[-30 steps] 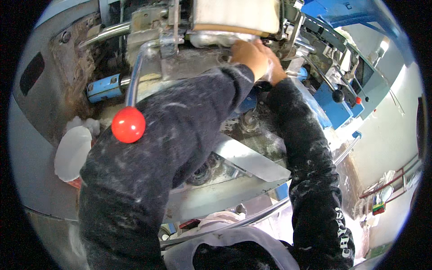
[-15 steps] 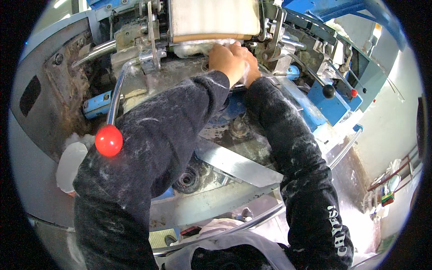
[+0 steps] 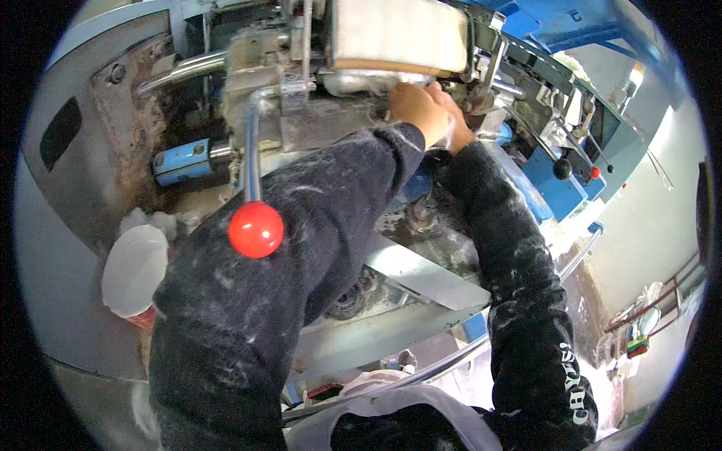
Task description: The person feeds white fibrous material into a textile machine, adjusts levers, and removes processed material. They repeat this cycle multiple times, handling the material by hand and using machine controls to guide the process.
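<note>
White fibre beside the fingers, under the pale block

We see the white fibre [image 3: 365, 82] as a soft strip, lying along the lower edge of the pale padded block [image 3: 400, 34] of the machine. Its longer part reaches to the left of the fingers, and its right end comes just beyond the knuckles of the left hand [image 3: 414, 110]. Whether the fingertips touch it, we cannot tell, because they are turned away from us.

The left hand is bent inward, with its back toward us. The right hand [image 3: 456, 129] is close against it on the right side, partly covered by it. The fingers of both hands are curled and near together, but we cannot say if they are pinching something between them.

Both black sleeves [image 3: 519, 233] carry white fluff. In front of the left sleeve we find a red ball knob [image 3: 256, 229] on a bent metal lever [image 3: 253, 154]. To the left of this lever there is a blue cylinder [image 3: 182, 162], and lower, beside the left sleeve, a white-topped tub [image 3: 135, 272]. Between the forearms lies a slanting metal plate [image 3: 425, 274].
</note>
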`<move>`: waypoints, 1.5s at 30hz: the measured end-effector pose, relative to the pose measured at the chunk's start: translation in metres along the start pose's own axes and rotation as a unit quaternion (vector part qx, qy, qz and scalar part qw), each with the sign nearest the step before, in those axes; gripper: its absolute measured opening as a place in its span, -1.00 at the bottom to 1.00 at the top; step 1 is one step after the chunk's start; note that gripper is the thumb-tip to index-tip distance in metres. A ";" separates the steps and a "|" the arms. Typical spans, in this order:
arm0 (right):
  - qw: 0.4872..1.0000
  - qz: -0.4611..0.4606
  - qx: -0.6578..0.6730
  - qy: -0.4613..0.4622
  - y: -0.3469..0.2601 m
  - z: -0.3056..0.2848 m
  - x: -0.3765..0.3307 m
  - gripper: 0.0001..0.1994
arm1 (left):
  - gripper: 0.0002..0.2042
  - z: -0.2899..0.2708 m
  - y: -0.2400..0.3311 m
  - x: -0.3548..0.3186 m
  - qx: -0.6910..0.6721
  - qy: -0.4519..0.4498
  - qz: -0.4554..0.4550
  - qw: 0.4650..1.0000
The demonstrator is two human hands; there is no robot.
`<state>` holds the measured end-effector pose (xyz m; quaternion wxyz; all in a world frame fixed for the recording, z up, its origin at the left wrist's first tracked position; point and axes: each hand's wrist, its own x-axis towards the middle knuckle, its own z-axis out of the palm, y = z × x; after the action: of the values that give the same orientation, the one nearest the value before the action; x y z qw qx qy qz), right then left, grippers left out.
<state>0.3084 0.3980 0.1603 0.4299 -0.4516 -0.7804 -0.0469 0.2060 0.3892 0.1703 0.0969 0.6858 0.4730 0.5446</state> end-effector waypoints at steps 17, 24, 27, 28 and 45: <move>0.978 0.133 -0.157 0.024 -0.025 -0.002 -0.003 -0.73 | -0.44 -0.016 0.006 -0.003 -0.102 -0.123 -0.038 0.987; 0.984 0.141 -0.085 -0.074 -0.006 -0.028 -0.017 -0.68 | -0.54 -0.012 0.027 -0.012 -0.145 -0.226 -0.073 0.960; 0.992 0.018 -0.050 -0.115 0.005 -0.014 -0.004 -0.72 | -0.50 -0.016 0.027 -0.018 -0.141 -0.056 -0.153 0.977; 0.989 -0.011 -0.105 -0.101 0.007 -0.009 0.000 -0.72 | -0.48 -0.019 0.024 -0.015 0.055 -0.133 -0.039 0.989; 0.993 0.011 -0.113 -0.037 -0.004 0.005 0.007 -0.72 | -0.46 -0.014 0.006 -0.005 -0.225 -0.099 -0.143 0.959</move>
<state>0.3006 0.4027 0.1633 0.3471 -0.5075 -0.7804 -0.1134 0.1974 0.3766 0.1765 0.3722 0.6219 0.4196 0.5464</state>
